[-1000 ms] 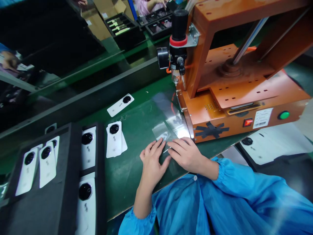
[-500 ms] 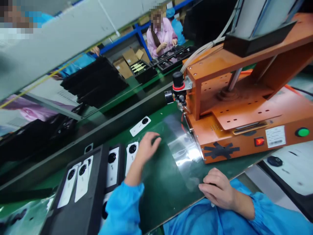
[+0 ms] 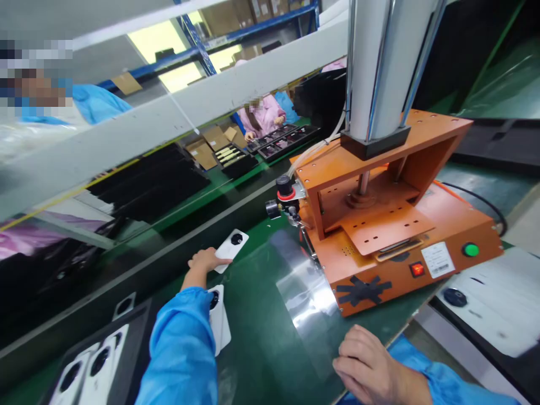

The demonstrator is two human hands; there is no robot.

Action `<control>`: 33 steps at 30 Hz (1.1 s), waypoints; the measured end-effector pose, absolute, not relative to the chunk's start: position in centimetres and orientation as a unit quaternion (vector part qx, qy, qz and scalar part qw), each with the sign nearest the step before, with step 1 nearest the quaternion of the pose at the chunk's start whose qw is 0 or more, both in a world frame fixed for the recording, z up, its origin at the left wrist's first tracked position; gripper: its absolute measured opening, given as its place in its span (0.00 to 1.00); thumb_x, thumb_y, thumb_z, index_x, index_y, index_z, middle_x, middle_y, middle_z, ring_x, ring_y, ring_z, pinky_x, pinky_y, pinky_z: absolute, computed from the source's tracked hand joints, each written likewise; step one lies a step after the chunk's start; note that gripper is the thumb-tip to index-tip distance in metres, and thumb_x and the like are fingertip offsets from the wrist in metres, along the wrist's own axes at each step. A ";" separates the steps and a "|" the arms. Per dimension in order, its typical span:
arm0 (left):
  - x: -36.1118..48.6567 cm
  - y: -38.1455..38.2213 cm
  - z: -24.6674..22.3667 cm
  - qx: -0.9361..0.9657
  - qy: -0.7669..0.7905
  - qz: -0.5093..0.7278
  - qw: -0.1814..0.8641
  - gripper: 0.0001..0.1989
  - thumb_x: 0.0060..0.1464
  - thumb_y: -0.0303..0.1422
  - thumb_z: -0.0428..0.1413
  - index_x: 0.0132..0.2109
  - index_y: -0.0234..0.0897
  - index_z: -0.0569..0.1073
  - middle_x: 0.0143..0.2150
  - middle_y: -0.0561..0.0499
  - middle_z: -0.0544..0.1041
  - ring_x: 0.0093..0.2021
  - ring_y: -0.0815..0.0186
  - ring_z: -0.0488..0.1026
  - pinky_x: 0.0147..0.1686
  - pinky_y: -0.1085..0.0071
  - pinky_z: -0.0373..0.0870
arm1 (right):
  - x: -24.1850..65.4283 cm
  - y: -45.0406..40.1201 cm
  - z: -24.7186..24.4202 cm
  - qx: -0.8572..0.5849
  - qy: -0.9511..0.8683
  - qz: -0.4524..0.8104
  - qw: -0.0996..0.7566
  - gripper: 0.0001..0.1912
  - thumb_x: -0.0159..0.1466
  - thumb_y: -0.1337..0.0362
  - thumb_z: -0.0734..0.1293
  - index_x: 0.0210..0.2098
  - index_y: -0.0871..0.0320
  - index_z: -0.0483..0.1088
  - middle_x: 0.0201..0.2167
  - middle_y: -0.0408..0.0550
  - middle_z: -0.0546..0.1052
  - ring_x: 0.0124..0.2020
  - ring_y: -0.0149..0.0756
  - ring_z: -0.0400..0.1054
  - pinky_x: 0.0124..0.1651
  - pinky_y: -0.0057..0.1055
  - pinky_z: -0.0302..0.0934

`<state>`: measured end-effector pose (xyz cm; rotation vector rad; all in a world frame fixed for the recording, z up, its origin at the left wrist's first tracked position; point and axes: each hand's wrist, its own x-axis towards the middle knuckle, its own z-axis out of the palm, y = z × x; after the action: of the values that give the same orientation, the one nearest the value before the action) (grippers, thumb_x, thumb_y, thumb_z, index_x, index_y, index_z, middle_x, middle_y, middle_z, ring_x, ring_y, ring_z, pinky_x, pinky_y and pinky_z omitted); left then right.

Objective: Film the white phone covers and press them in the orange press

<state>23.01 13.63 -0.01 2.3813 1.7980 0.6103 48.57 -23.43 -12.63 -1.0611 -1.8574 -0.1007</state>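
Note:
My left hand [image 3: 204, 264] is at the lower end of a white phone back panel [image 3: 232, 251] with a round black camera ring, its thumb and fingers closed about the panel's edge. Below my left forearm's right side, another white panel [image 3: 220, 332] lies on the green table, partly covered by the sleeve. My right hand [image 3: 363, 363] rests by the table's front edge with its fingers curled together; whether anything is inside them is hidden.
An orange press [image 3: 379, 275] with a green button stands at the right, beside a clear plastic sheet [image 3: 310, 298]. A dark tray [image 3: 141, 343] with white panels lies lower left. More panels [image 3: 498, 298] lie at the right. Co-workers sit beyond the divider.
My left hand has moved left and away from me, from above the table to the far white panel. My right hand stays near the edge. The camera view has shifted.

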 end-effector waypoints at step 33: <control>23.9 -23.7 -11.0 0.807 0.540 0.229 0.060 0.23 0.60 0.42 0.60 0.60 0.43 0.73 0.63 0.44 0.75 0.64 0.47 0.68 0.57 0.51 0.58 | 42.3 -12.3 -6.9 -0.570 -0.634 0.344 0.394 0.05 0.64 0.67 0.68 0.31 0.55 0.75 0.40 0.46 0.73 0.47 0.38 0.68 0.53 0.39 0.59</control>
<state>23.93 -23.73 -10.99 2.4435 1.6354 0.6928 42.35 -12.30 -6.91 -1.4451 -1.6095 0.8733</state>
